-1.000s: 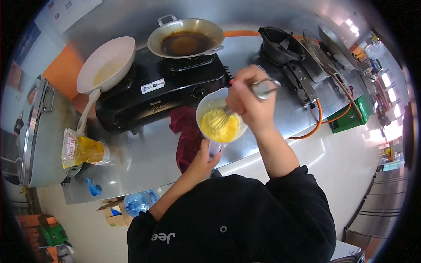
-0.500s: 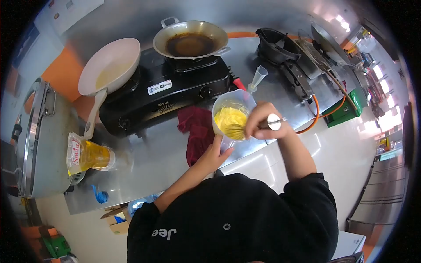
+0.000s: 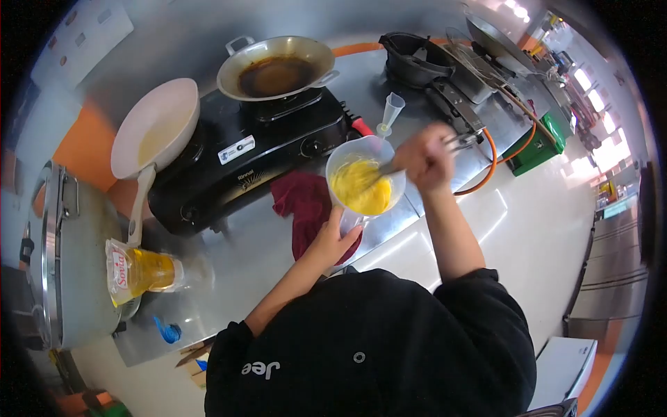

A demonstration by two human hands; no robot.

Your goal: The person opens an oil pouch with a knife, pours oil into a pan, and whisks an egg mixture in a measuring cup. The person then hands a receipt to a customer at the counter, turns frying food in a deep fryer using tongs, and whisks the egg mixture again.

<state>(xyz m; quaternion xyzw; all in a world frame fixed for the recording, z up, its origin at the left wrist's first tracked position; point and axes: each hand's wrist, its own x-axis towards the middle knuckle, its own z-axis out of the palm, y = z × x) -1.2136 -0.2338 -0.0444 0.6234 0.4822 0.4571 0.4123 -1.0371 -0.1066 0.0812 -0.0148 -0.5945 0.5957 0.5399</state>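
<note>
My left hand [image 3: 333, 240] is closed around the handle of a clear plastic measuring jug [image 3: 335, 161], which is tilted near the counter's front edge. Yellow beaten egg-like mixture [image 3: 368, 194] lies inside it. My right hand [image 3: 425, 158], blurred by motion, grips a metal whisk [image 3: 394, 167] whose wires reach into the mixture. Behind the left hand and the jug, a dark red cloth [image 3: 306, 215] lies crumpled on the counter. A small clear plastic cup with a narrow stem [image 3: 391, 111] stands just beyond the jug.
A black two-burner gas stove [image 3: 264, 149] carries a pale frying pan [image 3: 167, 115] and a metal wok [image 3: 306, 55] with dark residue. An oil pouch [image 3: 142, 271] stands at the left beside a large lidded pot [image 3: 83, 264]. Black pan [image 3: 417, 69] and orange hose [image 3: 490, 163] are at right.
My right hand has risen and turned, with the whisk now slanting in from the right. The view has shifted, and the jug shows more of its yellow contents.
</note>
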